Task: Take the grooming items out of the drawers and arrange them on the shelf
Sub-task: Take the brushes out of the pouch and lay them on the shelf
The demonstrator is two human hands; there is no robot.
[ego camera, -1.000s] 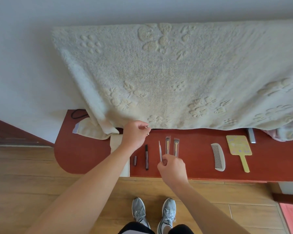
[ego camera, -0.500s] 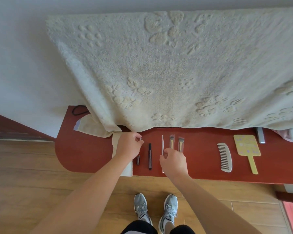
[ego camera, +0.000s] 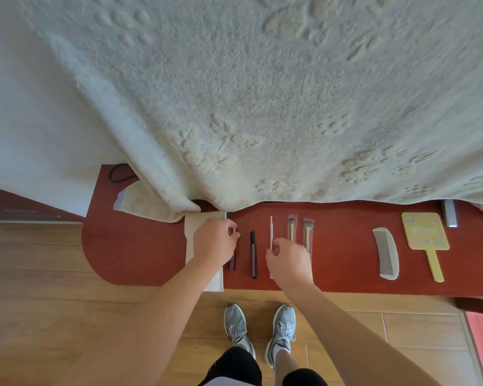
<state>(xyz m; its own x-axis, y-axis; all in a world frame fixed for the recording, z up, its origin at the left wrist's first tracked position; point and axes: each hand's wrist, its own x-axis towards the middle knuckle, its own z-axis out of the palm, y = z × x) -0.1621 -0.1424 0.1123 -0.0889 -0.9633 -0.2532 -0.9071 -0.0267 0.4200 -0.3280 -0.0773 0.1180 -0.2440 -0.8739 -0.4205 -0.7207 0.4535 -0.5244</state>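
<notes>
On the red shelf (ego camera: pixel 346 274) lie, left to right, a short dark tube (ego camera: pixel 232 265), a dark pen (ego camera: pixel 253 254), a thin white stick (ego camera: pixel 271 231), two wrapped brushes (ego camera: pixel 292 229) (ego camera: pixel 307 232), a grey comb (ego camera: pixel 385 253) and a yellow hand mirror (ego camera: pixel 425 238). My left hand (ego camera: pixel 215 245) rests above the short tube, fingers pinched on a small silver-tipped item that is mostly hidden. My right hand (ego camera: pixel 289 263) pinches the lower part of the white stick, which lies flat on the shelf.
A large cream blanket (ego camera: pixel 262 107) hangs over the back of the shelf and hides what is behind it. A cream cloth (ego camera: pixel 198 227) lies under my left hand. A beige pouch (ego camera: pixel 140 201), a black hair tie (ego camera: pixel 117 174) and a grey bar (ego camera: pixel 450 215) are also there. Below is wooden floor.
My right hand lowered the white stick onto the shelf beside the brushes. My left hand came down from the blanket's edge to the shelf above the short tube.
</notes>
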